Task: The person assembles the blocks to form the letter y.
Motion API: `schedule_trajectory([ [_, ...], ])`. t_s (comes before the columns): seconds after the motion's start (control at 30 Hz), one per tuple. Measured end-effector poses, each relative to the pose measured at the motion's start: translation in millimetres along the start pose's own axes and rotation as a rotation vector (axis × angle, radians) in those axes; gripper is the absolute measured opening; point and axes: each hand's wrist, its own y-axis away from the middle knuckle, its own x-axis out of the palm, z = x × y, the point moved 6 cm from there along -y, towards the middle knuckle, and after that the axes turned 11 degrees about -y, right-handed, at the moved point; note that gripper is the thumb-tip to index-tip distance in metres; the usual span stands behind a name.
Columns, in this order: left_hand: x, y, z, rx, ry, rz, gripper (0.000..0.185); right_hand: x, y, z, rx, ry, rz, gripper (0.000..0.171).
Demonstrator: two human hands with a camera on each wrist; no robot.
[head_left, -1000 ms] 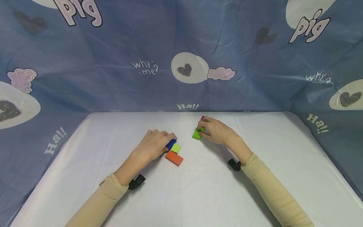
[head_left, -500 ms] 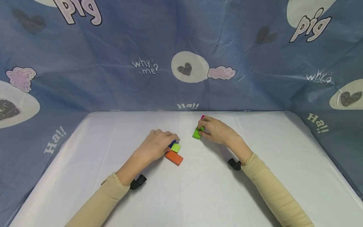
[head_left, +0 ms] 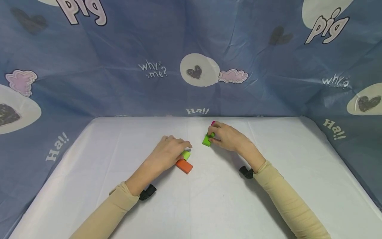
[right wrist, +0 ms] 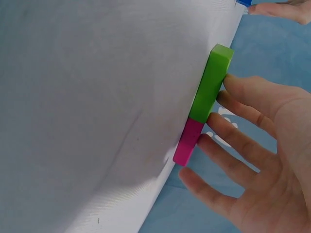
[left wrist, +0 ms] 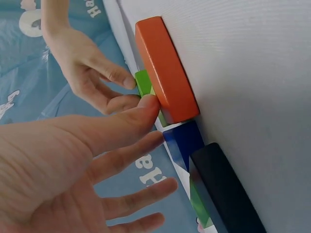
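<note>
My left hand (head_left: 168,151) hovers low over a small group of blocks, thumb and index finger parted around a lime-green block (head_left: 186,155). In the left wrist view the thumb tip overlaps that block, beside an orange block (left wrist: 166,73). A blue block (left wrist: 187,143) lies close below the index finger; the left hand hides it in the head view. My right hand (head_left: 228,136) rests its relaxed fingertips along a green block (right wrist: 211,87) and a pink block (right wrist: 188,141), which lie end to end. Its thumb touches the green block's edge.
A dark block (left wrist: 221,187) and a green piece (left wrist: 198,199) lie past the blue block in the left wrist view. The white table (head_left: 218,205) ends at a blue printed cloth (head_left: 125,93) hanging behind and at both sides. Black wrist mounts show under both sleeves.
The left hand has shifted right from the blue block toward the lime-green one, covering the blue block in the head view. The right hand and its blocks have stayed in place.
</note>
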Motion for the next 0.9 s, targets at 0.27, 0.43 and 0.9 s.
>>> schedule_trajectory([
  [0.27,2.5,-1.8,-3.4,0.017,-0.007,-0.061,0.033,1.1,0.9,-0.7,0.023,-0.004,0.011,0.011],
  [0.43,4.5,-3.2,-3.6,0.005,-0.013,-0.067,0.032,2.0,0.2,-0.1,0.02,-0.003,0.016,0.011],
  [0.9,6.4,-4.3,-4.9,0.013,-0.028,-0.067,0.026,0.7,-0.1,0.3,0.018,-0.002,0.012,0.01],
])
